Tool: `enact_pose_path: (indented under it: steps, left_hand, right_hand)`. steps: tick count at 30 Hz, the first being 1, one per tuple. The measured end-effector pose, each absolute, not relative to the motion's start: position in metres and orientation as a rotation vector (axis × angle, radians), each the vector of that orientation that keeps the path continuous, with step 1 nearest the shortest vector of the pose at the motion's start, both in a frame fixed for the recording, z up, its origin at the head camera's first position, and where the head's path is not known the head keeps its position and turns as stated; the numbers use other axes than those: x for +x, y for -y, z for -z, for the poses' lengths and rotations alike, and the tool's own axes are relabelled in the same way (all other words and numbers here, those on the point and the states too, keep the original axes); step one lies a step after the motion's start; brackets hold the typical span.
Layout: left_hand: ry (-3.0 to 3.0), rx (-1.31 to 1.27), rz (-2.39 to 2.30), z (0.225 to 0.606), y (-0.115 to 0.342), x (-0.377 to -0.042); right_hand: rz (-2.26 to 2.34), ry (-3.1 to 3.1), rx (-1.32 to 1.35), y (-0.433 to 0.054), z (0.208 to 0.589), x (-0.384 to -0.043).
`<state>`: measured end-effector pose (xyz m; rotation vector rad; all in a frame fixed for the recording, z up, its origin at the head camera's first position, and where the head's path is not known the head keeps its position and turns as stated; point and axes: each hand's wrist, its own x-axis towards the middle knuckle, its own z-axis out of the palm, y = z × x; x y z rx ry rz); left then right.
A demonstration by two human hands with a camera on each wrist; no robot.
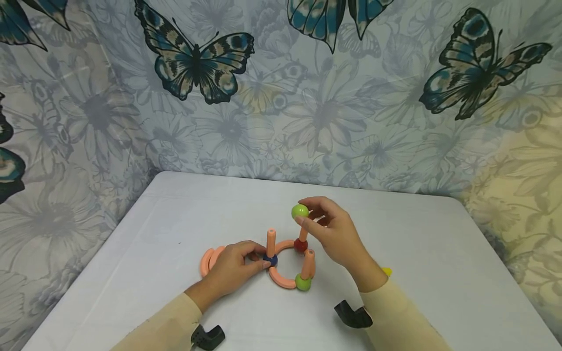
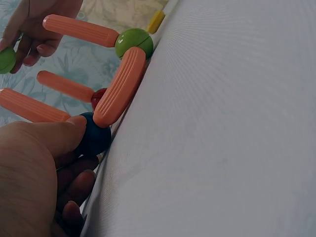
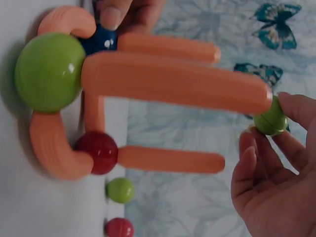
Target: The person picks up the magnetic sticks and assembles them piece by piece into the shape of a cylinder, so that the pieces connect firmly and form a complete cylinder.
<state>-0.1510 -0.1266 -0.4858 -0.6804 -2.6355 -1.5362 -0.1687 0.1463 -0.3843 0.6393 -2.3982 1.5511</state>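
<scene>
A ring of curved orange pieces joined by a blue ball, a red ball and a green ball lies on the table. From each ball a straight orange rod stands up. My left hand pinches the blue ball between thumb and fingers at the ring's left side. Up above the rods, my right hand holds a second green ball by thumb and fingertips. In the right wrist view this held ball sits beyond the near rod's tip, which overlaps it.
More curved orange pieces lie left of the ring, partly behind my left hand. A yellow piece shows past my right wrist. A loose green ball and a loose red ball appear in the right wrist view.
</scene>
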Motion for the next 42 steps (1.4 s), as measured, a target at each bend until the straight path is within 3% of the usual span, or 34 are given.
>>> enact_pose_path:
  steps: [10, 21, 42]
  left_hand:
    - [2.607, -0.706, 1.531, 0.487, 0.128, -0.153]
    - [2.593, -0.710, 1.512, 0.487, 0.126, -0.153]
    - [2.633, -0.664, 1.508, 0.490, 0.128, -0.153]
  right_hand:
    - [-1.551, 2.513, 0.862, -0.117, 0.377, -0.167]
    - [-1.518, 2.641, 0.894, -0.111, 0.377, -0.169]
    - [-1.758, 2.328, 0.689, -0.144, 0.369, -0.179]
